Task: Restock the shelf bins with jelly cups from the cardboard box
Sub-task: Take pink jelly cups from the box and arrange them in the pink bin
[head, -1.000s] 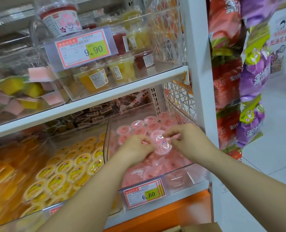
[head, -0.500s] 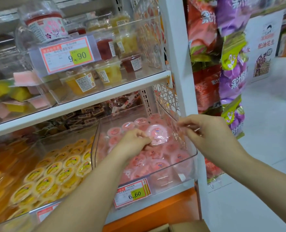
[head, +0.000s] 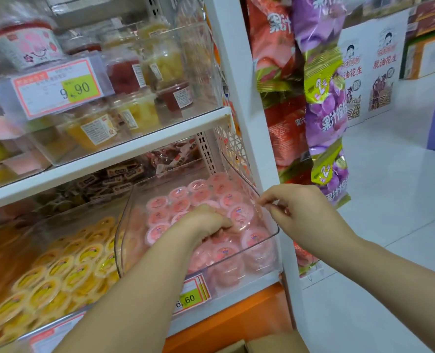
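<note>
Left fingers (head: 223, 221) curl on jelly cups (head: 157, 234); white shelf (head: 134, 149); pale floor (head: 394, 205).

i read 9.90 on the upper price tag (head: 58, 89), 6.60 on the lower price tag (head: 193, 294), 果汁 on a purple bag (head: 333, 121).
</note>
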Motion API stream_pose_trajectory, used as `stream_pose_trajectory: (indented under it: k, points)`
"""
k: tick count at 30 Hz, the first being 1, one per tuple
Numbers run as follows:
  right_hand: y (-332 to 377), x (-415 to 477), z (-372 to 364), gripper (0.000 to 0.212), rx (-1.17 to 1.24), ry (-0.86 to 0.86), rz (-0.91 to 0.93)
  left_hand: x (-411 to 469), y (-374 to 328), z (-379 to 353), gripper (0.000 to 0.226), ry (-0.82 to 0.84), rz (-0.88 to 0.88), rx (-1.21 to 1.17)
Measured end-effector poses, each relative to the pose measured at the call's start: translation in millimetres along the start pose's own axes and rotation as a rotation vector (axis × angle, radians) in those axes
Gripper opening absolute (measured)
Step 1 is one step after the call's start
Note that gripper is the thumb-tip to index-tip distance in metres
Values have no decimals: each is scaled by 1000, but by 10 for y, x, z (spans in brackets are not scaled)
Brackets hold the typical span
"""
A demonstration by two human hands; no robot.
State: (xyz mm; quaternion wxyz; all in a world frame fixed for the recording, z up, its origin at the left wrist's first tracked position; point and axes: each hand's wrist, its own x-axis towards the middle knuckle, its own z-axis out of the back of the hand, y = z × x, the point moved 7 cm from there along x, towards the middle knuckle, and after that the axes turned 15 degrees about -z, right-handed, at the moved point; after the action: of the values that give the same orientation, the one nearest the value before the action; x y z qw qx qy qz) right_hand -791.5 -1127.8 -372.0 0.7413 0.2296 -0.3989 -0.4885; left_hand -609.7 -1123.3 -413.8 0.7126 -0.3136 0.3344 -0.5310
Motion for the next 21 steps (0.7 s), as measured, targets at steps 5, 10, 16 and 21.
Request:
stream_pose_trajectory:
  k: [5, 10, 16, 21]
  points:
    - [1, -8, -21, 19, -27, 0, 7, 35, -7, -18, 17, 12, 33, 47]
    - [82, -32, -31, 19, -35, -3, 32, -53, -192, 74, 6, 77, -128, 262]
    - [298, -102, -236, 18, -46, 141, 92, -347, -157, 491, 13, -1, -309, 444]
    - [481, -222, -674, 36, -153, 448, 148, -594, 20, 505, 20, 129, -345, 638]
